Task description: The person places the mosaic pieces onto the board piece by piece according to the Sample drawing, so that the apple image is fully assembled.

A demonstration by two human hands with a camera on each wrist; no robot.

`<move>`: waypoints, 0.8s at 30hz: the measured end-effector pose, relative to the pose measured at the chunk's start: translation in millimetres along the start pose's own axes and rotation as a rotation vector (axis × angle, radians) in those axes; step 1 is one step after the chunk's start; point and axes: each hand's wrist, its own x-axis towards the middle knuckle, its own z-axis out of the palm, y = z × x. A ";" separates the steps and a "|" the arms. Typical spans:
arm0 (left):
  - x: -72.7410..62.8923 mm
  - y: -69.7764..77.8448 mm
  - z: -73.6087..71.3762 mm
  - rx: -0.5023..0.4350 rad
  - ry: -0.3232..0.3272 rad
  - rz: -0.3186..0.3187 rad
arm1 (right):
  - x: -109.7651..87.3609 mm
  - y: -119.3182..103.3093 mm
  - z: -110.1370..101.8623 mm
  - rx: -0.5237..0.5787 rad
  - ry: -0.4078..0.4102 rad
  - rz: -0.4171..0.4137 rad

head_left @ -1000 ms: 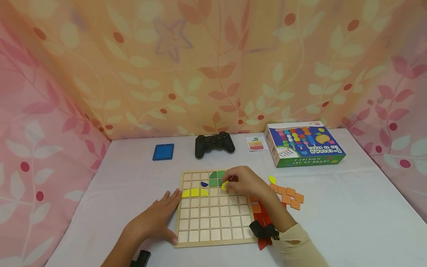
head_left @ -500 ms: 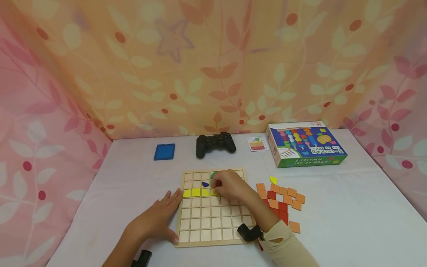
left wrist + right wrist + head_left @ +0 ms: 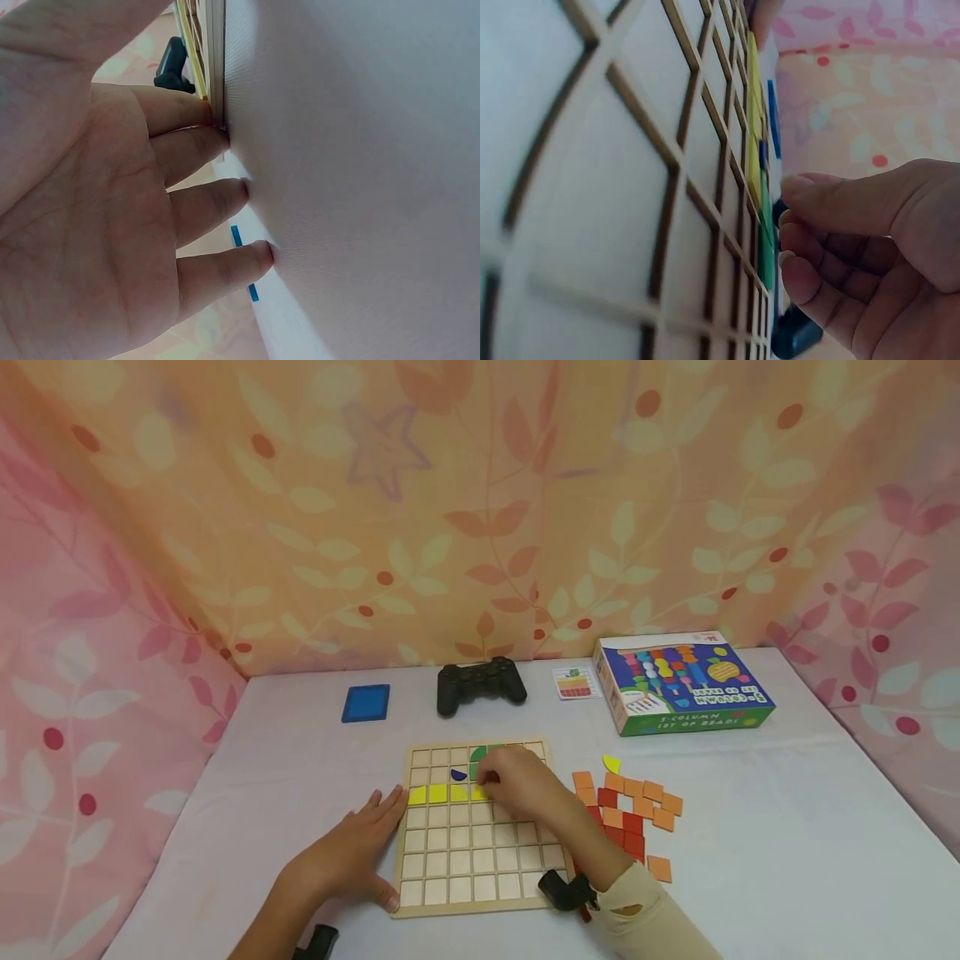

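A wooden grid board [image 3: 460, 862] lies on the white cloth. Along its left side rests my left hand [image 3: 348, 843], fingers extended to the upper edge and thumb at the near corner. In the left wrist view, fingertips [image 3: 259, 255] touch the cloth beside the board. My right hand [image 3: 517, 783] is over the board, its curled fingertips right at the last of the yellow tiles [image 3: 438, 793] in a row. No piece shows between thumb and fingers in the right wrist view. Green pieces [image 3: 477, 755], partly hidden by this hand, and a dark blue half-round piece [image 3: 458, 774] sit above the row.
Orange tiles [image 3: 652, 791] and red tiles [image 3: 633, 845] lie loose right of the board, with a yellow rounded piece [image 3: 611, 764] above them. Behind stand a blue square tray [image 3: 366, 702], a black game controller [image 3: 482, 685], a pattern card [image 3: 577, 683] and a colourful box [image 3: 686, 681].
My right hand has moved left and brought a yellow tile to the row's right end, where its fingers have stayed since. The left hand keeps its place.
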 end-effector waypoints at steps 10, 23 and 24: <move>-3.1 2.2 -2.5 -0.009 -0.002 0.011 | -53.6 33.3 -47.0 -0.046 0.068 0.142; -2.2 1.8 -2.5 -0.001 -0.004 0.009 | -146.5 63.4 -73.6 -0.030 -0.036 0.352; -1.9 2.0 -2.5 0.000 -0.003 0.010 | -153.3 63.4 -71.8 -0.002 -0.058 0.329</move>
